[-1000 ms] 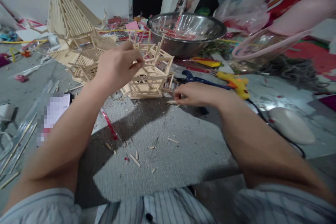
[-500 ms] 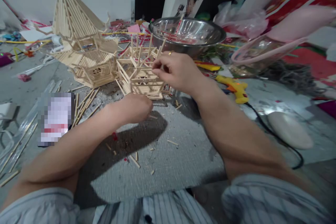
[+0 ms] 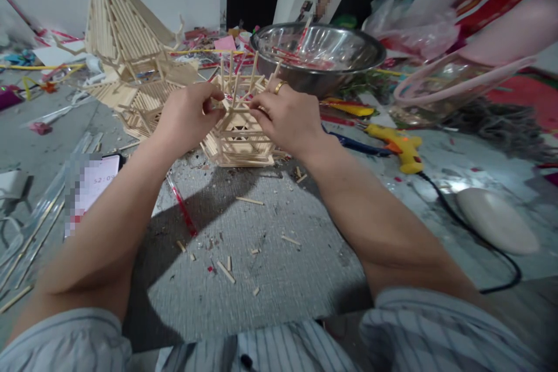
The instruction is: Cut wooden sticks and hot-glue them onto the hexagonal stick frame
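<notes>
A six-sided frame of thin wooden sticks (image 3: pixel 244 158) stands in front of me, with several upright sticks rising from its top. My left hand (image 3: pixel 187 113) is at its upper left edge, thumb and forefinger curled in on the top rail. Across from it, my right hand (image 3: pixel 290 116), with a ring on one finger, has its fingertips closed on the upper right edge. Any small piece between the fingertips is too hidden to make out. Behind my left hand stands a stick pagoda (image 3: pixel 117 29) with a pointed roof, its lower part partly covered.
A steel bowl (image 3: pixel 318 75) sits behind the frame. To the right lie a yellow glue gun (image 3: pixel 401 148) with a black cord, blue-handled pliers (image 3: pixel 361 144) and a white oval object (image 3: pixel 497 221). A phone (image 3: pixel 93 186) lies left; short stick offcuts (image 3: pixel 225 272) dot the table.
My left hand has risen from the tabletop to the frame's upper left edge. A short stick now shows on the table where it was. My right hand stays at the frame.
</notes>
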The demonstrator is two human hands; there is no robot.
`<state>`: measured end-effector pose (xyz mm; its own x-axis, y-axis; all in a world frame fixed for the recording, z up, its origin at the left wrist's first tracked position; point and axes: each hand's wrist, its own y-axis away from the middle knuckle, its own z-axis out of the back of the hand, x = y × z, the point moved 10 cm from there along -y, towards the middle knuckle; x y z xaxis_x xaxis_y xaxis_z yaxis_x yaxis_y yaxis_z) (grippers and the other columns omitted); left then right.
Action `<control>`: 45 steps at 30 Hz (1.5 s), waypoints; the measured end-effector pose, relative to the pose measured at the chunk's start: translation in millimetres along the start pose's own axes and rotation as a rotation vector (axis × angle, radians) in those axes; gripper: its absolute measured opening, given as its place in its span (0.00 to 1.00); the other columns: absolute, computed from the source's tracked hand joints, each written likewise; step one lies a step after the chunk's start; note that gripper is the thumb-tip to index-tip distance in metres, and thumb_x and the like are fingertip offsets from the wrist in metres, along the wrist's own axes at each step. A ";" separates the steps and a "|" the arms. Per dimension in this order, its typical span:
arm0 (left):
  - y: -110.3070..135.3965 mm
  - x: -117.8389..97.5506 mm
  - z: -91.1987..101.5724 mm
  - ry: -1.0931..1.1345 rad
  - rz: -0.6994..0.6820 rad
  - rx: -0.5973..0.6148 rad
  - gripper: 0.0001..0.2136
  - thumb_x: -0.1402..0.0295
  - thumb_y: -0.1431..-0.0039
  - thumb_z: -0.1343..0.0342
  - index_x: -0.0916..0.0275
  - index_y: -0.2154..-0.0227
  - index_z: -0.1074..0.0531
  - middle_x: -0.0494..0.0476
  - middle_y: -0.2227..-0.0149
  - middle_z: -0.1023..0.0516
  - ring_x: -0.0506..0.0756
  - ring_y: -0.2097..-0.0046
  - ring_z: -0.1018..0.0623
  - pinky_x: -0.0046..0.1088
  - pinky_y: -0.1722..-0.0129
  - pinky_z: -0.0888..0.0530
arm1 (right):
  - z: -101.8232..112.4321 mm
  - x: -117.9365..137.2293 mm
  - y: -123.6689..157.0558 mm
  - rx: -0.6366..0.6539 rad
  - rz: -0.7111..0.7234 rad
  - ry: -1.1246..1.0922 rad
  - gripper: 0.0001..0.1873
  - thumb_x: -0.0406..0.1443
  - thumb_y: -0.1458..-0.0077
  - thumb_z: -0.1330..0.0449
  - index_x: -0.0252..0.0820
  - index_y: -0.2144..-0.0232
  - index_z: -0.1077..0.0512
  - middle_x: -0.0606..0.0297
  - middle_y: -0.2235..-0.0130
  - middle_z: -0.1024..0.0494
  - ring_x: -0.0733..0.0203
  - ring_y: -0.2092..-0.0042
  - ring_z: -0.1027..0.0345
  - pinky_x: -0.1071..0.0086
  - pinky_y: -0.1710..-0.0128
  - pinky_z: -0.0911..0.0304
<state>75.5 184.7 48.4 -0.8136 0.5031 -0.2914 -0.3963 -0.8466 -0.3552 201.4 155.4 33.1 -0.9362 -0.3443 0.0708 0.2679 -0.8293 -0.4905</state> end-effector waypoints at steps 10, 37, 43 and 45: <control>-6.9 -4.4 -13.0 0.038 -0.165 -0.073 0.13 0.63 0.43 0.50 0.57 0.60 0.24 0.53 0.72 0.22 0.52 0.70 0.25 0.30 0.69 0.31 | -4.7 -11.4 -2.9 0.048 -0.077 -0.068 0.17 0.42 0.38 0.51 0.46 0.58 0.25 0.59 0.60 0.22 0.53 0.57 0.32 0.64 0.62 0.42; -21.2 -32.0 -20.3 -0.136 -0.248 -0.051 0.13 0.58 0.42 0.51 0.51 0.67 0.21 0.56 0.72 0.21 0.59 0.63 0.22 0.35 0.66 0.30 | 35.6 -45.8 1.1 -0.127 -0.163 -0.470 0.09 0.37 0.44 0.43 0.43 0.68 0.23 0.66 0.70 0.22 0.61 0.65 0.30 0.66 0.64 0.37; -20.0 -33.5 -19.0 -0.270 -0.147 0.015 0.14 0.59 0.42 0.51 0.53 0.65 0.20 0.58 0.69 0.20 0.61 0.63 0.22 0.36 0.65 0.31 | 39.6 -51.8 1.8 -0.123 -0.218 -0.521 0.04 0.34 0.48 0.39 0.40 0.72 0.24 0.67 0.74 0.24 0.63 0.69 0.32 0.67 0.67 0.39; -19.4 -33.2 -17.4 -0.280 -0.143 0.003 0.14 0.59 0.43 0.51 0.53 0.65 0.20 0.56 0.70 0.20 0.60 0.63 0.23 0.35 0.65 0.31 | 43.4 -50.6 2.5 -0.135 -0.222 -0.524 0.03 0.32 0.49 0.38 0.39 0.73 0.24 0.67 0.75 0.25 0.64 0.71 0.34 0.67 0.69 0.39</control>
<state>117.6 187.5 49.5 -0.8349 0.5501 0.0180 -0.5162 -0.7712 -0.3726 259.3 151.7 66.0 -0.7200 -0.3689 0.5878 0.0144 -0.8548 -0.5188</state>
